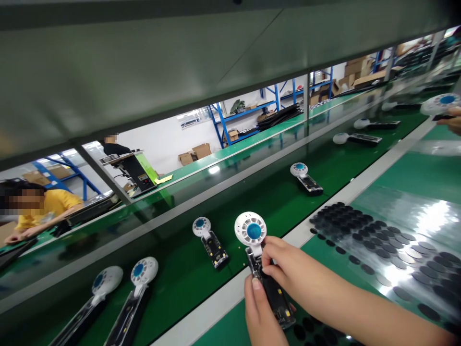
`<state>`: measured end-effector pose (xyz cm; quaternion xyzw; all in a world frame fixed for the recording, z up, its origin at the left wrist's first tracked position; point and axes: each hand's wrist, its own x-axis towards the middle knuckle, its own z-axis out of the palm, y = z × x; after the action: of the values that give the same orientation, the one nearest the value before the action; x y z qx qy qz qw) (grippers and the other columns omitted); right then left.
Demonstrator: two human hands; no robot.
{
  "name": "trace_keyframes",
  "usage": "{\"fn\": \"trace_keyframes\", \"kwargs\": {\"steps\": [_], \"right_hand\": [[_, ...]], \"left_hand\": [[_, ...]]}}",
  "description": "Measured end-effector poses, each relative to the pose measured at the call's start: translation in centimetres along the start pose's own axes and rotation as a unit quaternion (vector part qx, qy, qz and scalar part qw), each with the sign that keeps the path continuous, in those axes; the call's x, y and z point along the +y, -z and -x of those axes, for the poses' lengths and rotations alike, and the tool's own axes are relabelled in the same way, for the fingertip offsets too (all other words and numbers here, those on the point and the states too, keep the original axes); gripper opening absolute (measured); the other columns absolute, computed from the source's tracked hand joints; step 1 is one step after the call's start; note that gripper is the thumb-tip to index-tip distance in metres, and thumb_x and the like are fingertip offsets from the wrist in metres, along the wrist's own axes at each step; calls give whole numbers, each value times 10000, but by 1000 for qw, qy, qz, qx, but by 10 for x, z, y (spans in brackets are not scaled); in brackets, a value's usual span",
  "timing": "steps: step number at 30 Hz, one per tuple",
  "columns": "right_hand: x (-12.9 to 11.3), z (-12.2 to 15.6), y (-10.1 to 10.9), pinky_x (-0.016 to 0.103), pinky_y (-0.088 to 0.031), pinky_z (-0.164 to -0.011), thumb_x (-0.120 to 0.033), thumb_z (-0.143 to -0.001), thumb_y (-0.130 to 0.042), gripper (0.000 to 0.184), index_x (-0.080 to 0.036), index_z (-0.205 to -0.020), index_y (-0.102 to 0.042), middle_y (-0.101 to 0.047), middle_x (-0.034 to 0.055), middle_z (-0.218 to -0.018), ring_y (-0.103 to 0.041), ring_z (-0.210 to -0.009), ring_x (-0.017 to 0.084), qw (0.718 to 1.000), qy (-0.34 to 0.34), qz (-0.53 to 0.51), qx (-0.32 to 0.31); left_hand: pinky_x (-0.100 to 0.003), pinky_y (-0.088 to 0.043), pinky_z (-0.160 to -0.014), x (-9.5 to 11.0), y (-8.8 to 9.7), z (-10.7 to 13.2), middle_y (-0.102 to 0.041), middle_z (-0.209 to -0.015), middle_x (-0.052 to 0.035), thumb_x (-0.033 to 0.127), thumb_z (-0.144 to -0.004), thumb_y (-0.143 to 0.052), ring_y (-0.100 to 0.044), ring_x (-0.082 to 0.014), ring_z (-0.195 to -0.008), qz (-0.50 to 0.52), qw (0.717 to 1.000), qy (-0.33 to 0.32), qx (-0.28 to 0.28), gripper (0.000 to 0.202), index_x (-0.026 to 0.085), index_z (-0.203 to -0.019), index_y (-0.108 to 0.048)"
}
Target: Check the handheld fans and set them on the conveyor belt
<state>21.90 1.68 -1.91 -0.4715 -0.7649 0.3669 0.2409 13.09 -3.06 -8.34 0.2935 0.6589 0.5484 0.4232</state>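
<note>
Head view, held device [274,290]: on the near side, above the pale rail [201,318] and counter [392,170], with its round white head toward the far side.
Left grip [262,307]: clasped around the device's lower body.
Right grip [281,259]: pinching at the neck with thumb and forefinger; cannot tell about any small part between.
Neck handling: probably best to brace the body with the left, press lightly with the right, and avoid twisting the joint or rubbing the visible board.
Device count: one held; at least seven others [216,250] on the green belt [262,197]; one at another person's hand [452,124], far right.
Dark discs [381,252]: dozens, too crowded for exact counting.
</note>
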Motion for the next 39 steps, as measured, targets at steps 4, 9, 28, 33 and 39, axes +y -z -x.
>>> {"fn": "trace_keyframes", "kwargs": {"steps": [4,9,28,33,39], "right_hand": [[7,1,-6,279,-386,-636,-61,-771,-407,175,-204,-671,-398,-487,1,-860,-499,-723,154,999,11,-25,21],[13,-1,-9,302,-429,-695,-105,-782,-416,134,-238,-795,-424,-520,-7,-887,-534,-797,166,995,1,-99,26],[69,56,-22,281,-472,-753,-286,-886,-349,168,-237,-921,-506,-594,27,-919,-584,-853,177,981,-24,-154,117],[64,62,-26,321,-436,-785,-150,-849,-391,200,-227,-850,-576,-568,32,-909,-524,-877,181,992,74,22,97],[60,62,-26,331,-417,-805,-140,-756,-572,132,-242,-797,-646,-588,22,-919,-525,-886,189,994,78,81,11]], "left_hand": [[-294,-370,-746,-2,0,-1,-619,-889,-77,429,-816,-334,-527,-236,-907,2,1000,-14,17,338,177,-932,-528],[-275,-421,-605,-2,1,-1,-633,-817,-61,441,-834,-327,-589,-188,-660,16,1000,17,-10,341,179,-951,-511],[-214,-446,-509,25,14,-15,-656,-673,-53,356,-750,-572,-603,-130,-549,169,979,28,-111,283,122,-905,-534],[-251,-475,-514,48,42,-65,-626,-718,-11,276,-810,-490,-588,-109,-519,100,995,11,-14,126,159,-858,-492],[-276,-491,-579,63,66,-135,-599,-830,-25,340,-851,-477,-574,-111,-654,-101,993,-4,59,246,126,-949,-547]]}}
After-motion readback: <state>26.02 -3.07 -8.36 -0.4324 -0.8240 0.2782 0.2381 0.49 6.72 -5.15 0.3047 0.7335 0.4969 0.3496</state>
